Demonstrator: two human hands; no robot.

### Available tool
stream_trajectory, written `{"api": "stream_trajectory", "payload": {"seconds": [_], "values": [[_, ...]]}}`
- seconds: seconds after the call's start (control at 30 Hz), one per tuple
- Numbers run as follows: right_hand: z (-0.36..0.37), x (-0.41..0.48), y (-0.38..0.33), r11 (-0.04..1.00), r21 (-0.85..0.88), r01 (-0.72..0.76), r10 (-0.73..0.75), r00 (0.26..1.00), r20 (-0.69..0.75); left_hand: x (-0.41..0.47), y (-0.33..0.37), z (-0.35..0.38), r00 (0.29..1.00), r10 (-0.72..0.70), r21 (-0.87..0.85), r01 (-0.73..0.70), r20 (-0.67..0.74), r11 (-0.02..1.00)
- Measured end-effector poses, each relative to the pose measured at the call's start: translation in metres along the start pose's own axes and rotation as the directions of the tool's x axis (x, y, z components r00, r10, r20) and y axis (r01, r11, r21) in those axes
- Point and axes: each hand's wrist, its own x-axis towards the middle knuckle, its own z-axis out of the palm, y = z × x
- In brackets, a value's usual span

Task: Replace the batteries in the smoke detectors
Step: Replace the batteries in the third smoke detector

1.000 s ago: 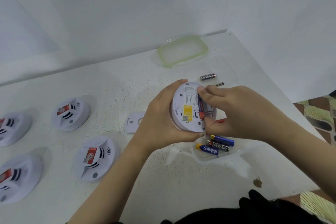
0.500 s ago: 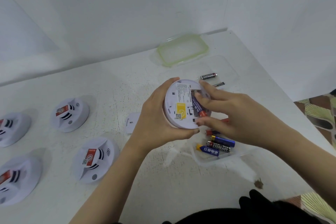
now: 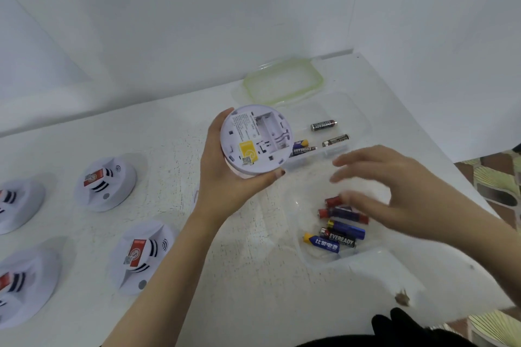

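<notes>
Left of clear rectangular plastic tub (image 3: 303, 251): round white plastic smoke detector (image 3: 255, 139), back up, bay empty, rim clasped in left hand (image 3: 225, 186). Over tub: right hand (image 3: 394, 191), fingers spread, holding nothing. Inside tub: cylindrical batteries (image 3: 342, 239), probably light, slick; pinch mid-barrel.

EVEREADY on black battery (image 3: 339, 239), EVEREADY on far battery (image 3: 323, 125), 比苛电池 on blue battery (image 3: 323, 244)

Left hand (image 3: 225, 186) grips smoke detector (image 3: 255, 141) back side up, battery bay (image 3: 269, 129) exposed and empty (yellow sticker just beside it). Right hand (image 3: 394, 194) is blurred with fingers spread, holding nothing, over the near clear tub (image 3: 318, 260) of loose batteries (image 3: 342, 227). Far clear tub (image 3: 361, 110) holds a few more. Green-rimmed lid (image 3: 283, 80) sits behind it. Four more detectors (image 3: 105, 182) sit on the white table (image 3: 169, 132), left side.
</notes>
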Motion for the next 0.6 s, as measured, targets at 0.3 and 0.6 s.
{"api": "stream_trajectory", "payload": {"seconds": [0.3,0.6], "values": [[-0.015,0.100,0.031,0.928,-0.341,-0.151,0.170,0.985,0.026,0.034,-0.001,0.012,0.998,-0.064,0.058,0.064,-0.006,0.996],[0.002,0.134,0.040,0.720,-0.694,-0.017,0.218,0.955,0.203,0.051,-0.011,0.021,0.998,-0.060,0.021,0.060,0.016,0.998]]}}
